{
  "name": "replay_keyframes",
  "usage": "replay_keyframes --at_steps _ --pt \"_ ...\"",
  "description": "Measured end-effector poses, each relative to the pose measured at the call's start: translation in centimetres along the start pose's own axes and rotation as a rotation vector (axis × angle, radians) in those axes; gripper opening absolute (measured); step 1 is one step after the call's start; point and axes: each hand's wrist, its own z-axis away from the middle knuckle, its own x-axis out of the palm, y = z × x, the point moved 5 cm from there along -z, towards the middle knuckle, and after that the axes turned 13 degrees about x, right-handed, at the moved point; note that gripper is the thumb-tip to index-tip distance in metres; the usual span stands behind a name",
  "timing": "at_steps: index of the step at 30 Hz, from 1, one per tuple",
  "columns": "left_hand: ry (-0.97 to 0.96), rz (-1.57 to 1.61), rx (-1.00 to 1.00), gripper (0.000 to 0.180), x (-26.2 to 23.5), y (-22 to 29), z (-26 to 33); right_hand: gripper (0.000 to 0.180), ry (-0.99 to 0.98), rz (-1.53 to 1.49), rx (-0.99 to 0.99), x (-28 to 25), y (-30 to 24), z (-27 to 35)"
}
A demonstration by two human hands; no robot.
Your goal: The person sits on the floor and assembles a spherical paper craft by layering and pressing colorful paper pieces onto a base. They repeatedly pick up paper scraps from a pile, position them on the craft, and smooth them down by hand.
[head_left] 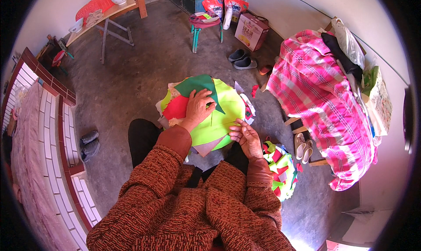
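Observation:
On my lap lies a round layered piece of cloth patchwork, topped by a bright lime-green cloth [231,96]. A dark green cloth piece [199,83] overlaps its far side, with a red piece [175,107] next to it at the left. My left hand [199,107] rests on the green pieces, its fingers bent and somewhat apart. Over the right edge of the lime-green cloth, my right hand [247,139] has thumb and fingertips pinched together. Whatever sits in that pinch is too small to make out.
A heap of colored cloth scraps [280,170] lies at my right, near pale shoes [303,147]. Beyond it, a pink plaid cloth [322,106] covers some furniture. Ahead are dark slippers [243,60], a small stool [204,20] and a box [251,30]. A table [103,17] stands far left.

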Motion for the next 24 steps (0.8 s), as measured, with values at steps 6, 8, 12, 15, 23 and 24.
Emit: replay_keyframes --at_steps 6,8,12,15,23,24 --pt "-0.003 0.003 -0.005 0.013 -0.02 -0.02 -0.02 0.045 -0.005 -0.001 -0.005 0.0 -0.01 -0.01" --pt "-0.017 0.008 -0.011 0.013 -0.01 0.01 -0.05 0.045 0.001 0.002 -0.006 0.01 -0.04 0.02" --pt "-0.049 0.015 -0.021 0.014 -0.01 0.03 -0.08 0.045 0.008 0.002 -0.004 -0.03 -0.07 0.04" --pt "-0.021 0.008 -0.009 0.013 -0.05 -0.06 -0.02 0.045 0.007 0.001 -0.004 0.04 -0.06 0.0" --pt "-0.046 0.016 -0.017 0.014 -0.02 -0.03 -0.04 0.045 0.008 0.003 -0.008 -0.05 -0.04 0.01" --pt "-0.046 0.016 -0.017 0.014 -0.03 -0.04 -0.04 0.045 0.007 0.004 -0.008 -0.05 -0.04 0.0"
